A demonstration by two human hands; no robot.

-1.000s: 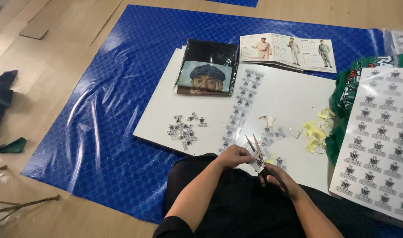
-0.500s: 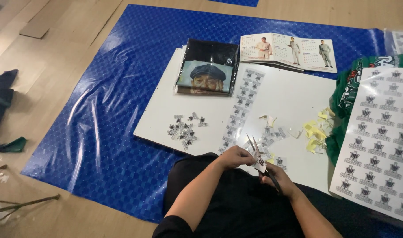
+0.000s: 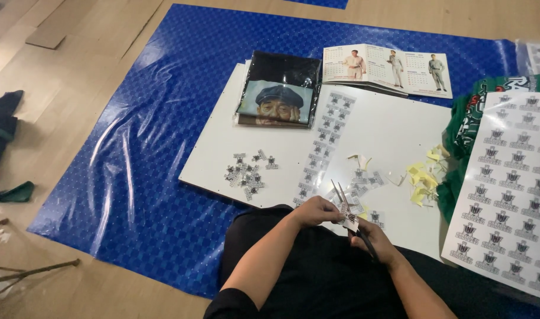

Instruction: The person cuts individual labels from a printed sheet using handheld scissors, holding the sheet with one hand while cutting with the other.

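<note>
My right hand (image 3: pixel 377 241) grips a pair of scissors (image 3: pixel 346 207), blades parted and pointing up-left. My left hand (image 3: pixel 315 211) pinches a small piece of sticker paper (image 3: pixel 351 223) at the blades. Both hands hover over the near edge of a white board (image 3: pixel 394 130). On the board lie a pile of cut-out black-and-white stickers (image 3: pixel 247 172), a long strip of uncut stickers (image 3: pixel 324 143), loose cut stickers (image 3: pixel 361 180) and yellow paper scraps (image 3: pixel 424 175).
A large printed sticker sheet (image 3: pixel 512 189) lies at right over green fabric (image 3: pixel 466 124). A dark packaged garment with a portrait (image 3: pixel 280 88) and an open booklet (image 3: pixel 387 70) sit at the board's far edge. Blue tarp (image 3: pixel 157 136) covers the wooden floor; dark clothing (image 3: pixel 1 139) lies far left.
The hands and scissors have stayed in nearly the same spot; the small sticker piece has turned slightly between the blades. Nothing else moved.
</note>
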